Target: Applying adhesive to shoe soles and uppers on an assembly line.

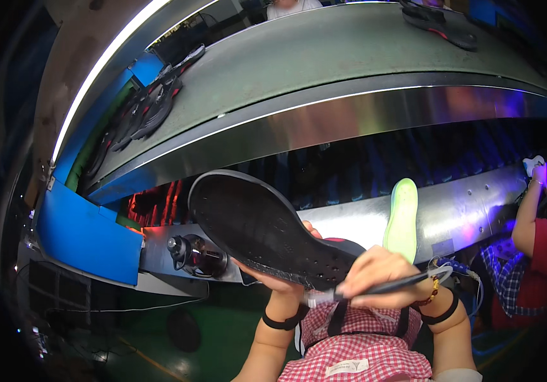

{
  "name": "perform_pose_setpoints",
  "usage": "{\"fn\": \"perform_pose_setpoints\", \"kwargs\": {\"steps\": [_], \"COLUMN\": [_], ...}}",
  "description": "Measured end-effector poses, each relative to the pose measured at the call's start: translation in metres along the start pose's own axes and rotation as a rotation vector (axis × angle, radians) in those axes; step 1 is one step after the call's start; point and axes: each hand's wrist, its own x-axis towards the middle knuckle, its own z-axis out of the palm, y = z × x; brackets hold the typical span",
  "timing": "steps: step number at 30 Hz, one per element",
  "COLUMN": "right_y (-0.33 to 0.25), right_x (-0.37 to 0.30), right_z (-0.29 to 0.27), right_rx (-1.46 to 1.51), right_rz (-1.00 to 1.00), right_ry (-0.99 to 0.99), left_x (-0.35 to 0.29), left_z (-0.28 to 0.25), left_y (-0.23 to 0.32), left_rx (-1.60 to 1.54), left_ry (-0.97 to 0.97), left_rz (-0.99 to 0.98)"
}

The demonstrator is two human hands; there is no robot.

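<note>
A large black shoe sole (pixel 248 219) lies tilted in my left hand (pixel 268 277), its hollow inner side facing up. The palm supports it from below, with fingertips showing at the far edge. Small holes dot the sole's nearer end. My right hand (pixel 381 275) is closed round a dark-handled brush (pixel 391 284) with a clear tube (pixel 442 272) running from its back end. The brush's pale bristles (pixel 319 298), blurred by motion, are at the sole's near edge, close to my left wrist; whether they touch it I cannot tell.
A yellow-green insole (pixel 403 219) rests on the metal ledge (pixel 464 204) beyond my right hand. On the left of this ledge stands a dark bottle (pixel 198 256). Several black soles (pixel 152 111) lie on the green conveyor belt (pixel 305 51). A co-worker in red (pixel 544 261) is at the right.
</note>
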Motion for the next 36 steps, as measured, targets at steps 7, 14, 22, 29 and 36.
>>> {"fn": "perform_pose_setpoints", "kwargs": {"steps": [7,14,22,29,36], "right_y": [0.002,0.011,0.019,0.032,0.020], "right_x": [-0.009,-0.025,-0.036,-0.048,-0.048], "right_z": [-0.002,0.002,-0.005,-0.004,0.028], "right_rx": [-0.081,0.054,0.183,0.488,0.948], "right_rz": [0.077,0.102,0.238,0.356,0.479], "right_ry": [-0.053,-0.009,0.113,0.220,0.494], "left_x": [0.004,0.002,0.007,0.008,-0.008], "left_z": [0.002,0.004,0.004,0.012,0.014], "left_y": [0.006,0.013,0.013,0.015,-0.023], "left_rx": [0.001,-0.020,-0.017,0.014,0.469], "left_ry": [-0.016,-0.020,-0.049,-0.008,-0.231], "left_rz": [0.069,0.101,0.070,-0.017,0.052]}}
